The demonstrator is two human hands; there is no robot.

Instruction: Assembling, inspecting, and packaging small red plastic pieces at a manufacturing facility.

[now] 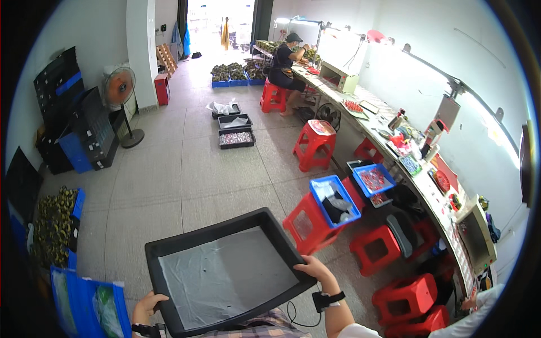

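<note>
The left hand (pixel 149 306) and right hand (pixel 316 270) have their fingers closed on the black tray (pixel 205 234); swung right, it could bump the stool (pixel 307 228), upsetting the blue bin (pixel 344 221).

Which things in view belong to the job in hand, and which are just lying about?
In the job:
- black tray, held by the left fingers and right fingers
- thin translucent sheet lying in it

Apparently just lying about:
- standing fan over on the left
- red stool to the tray's right
- blue tray on that stool
</note>
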